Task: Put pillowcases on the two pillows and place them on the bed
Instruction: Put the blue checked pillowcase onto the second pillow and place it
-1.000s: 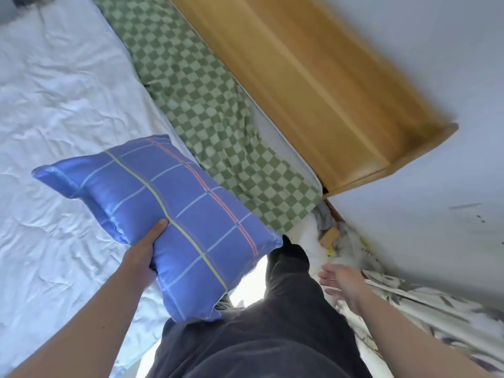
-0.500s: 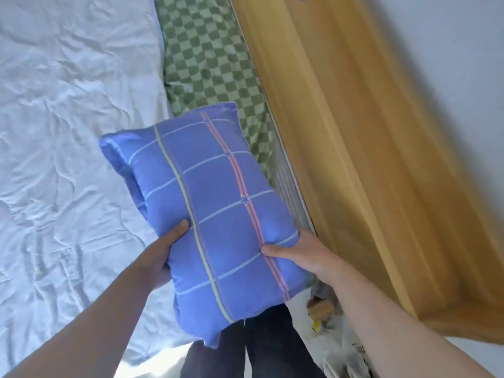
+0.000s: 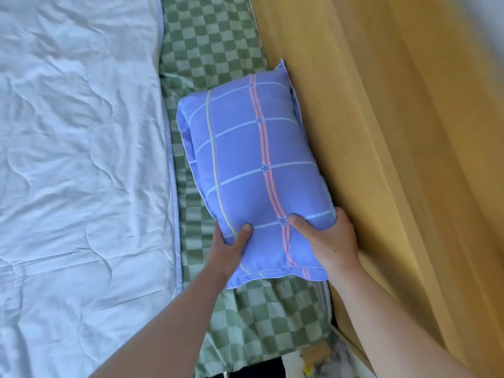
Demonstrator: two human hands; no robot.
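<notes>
Head view: both hands grip near end of pillow (image 3: pixel 245 165), left hand (image 3: pixel 229 246), right hand (image 3: pixel 327 241).

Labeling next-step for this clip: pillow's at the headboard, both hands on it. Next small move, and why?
Probably let go and draw both hands back. The blue pillow already wears its case and lies on the green checkered sheet, its long side against the wooden headboard. The left hand and right hand grip only its near end, so nothing seems left but release.
</notes>
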